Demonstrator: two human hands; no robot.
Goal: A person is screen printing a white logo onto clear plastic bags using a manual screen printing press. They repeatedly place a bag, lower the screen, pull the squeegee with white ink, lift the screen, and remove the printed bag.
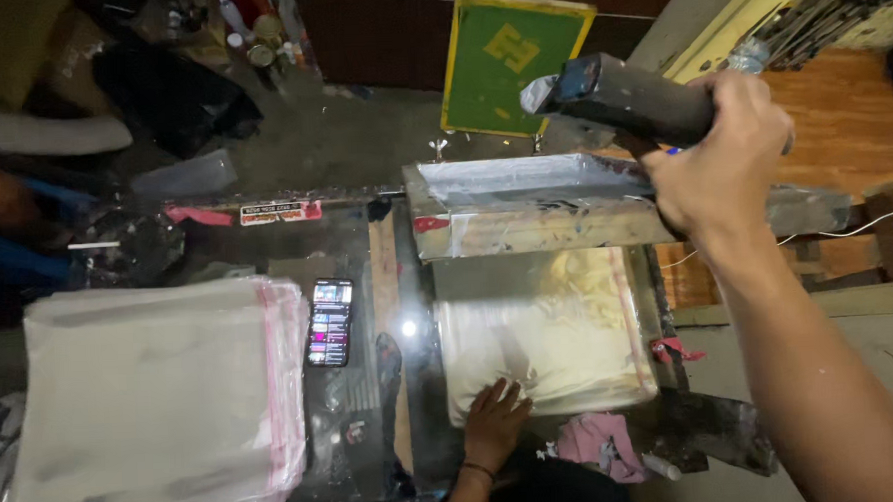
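Observation:
My right hand (725, 152) is raised and grips the dark handle of a squeegee (619, 96) above the lifted, blurred printing screen frame (524, 204). Below the frame lies a clear plastic bag with a pale yellow print (558, 326) on the glass bed. My left hand (494, 418) rests with spread fingers on the near edge of that bag, a dark band on its wrist.
A stack of clear bags with pink edge strips (155, 390) lies at left. A lit phone (330, 321) sits on the glass beside it. A green screen with a yellow motif (509, 61) leans at the back. A pink rag (597, 444) lies near the front.

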